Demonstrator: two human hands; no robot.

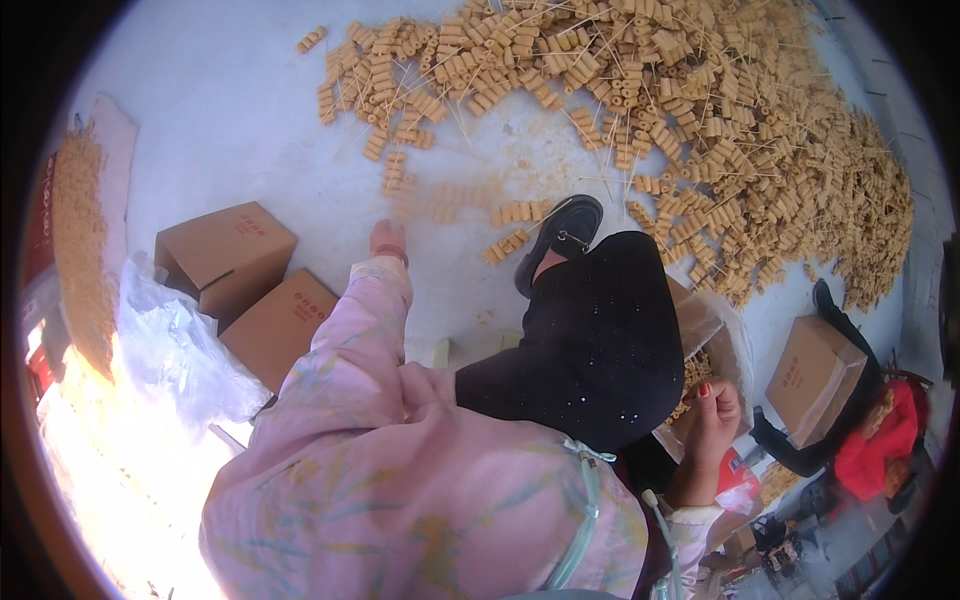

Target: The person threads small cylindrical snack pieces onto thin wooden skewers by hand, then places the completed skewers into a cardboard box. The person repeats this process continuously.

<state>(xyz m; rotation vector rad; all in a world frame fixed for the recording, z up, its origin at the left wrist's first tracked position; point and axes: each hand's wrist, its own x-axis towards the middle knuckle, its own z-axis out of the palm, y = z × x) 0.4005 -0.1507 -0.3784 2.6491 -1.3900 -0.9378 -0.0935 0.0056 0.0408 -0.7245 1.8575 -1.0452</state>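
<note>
My left hand (388,238) reaches out over the pale floor, its fingers at the near end of some blurred ring-shaped snack pieces on sticks (457,201); whether it grips one cannot be made out. A short row of skewered pieces (393,172) lies just beyond it. My right hand (716,412), with red nail polish, is curled beside my knee, over the edge of an open carton (686,296) lined with clear plastic. Loose tan pieces (695,371) lie inside that carton. Whether the right fingers hold anything is not clear.
A large heap of skewered snacks (675,97) covers the floor ahead and right. Two cardboard boxes (225,247) and a clear plastic bag (187,345) stand at the left. At the right, a person in red (881,442) sits by another carton (814,379).
</note>
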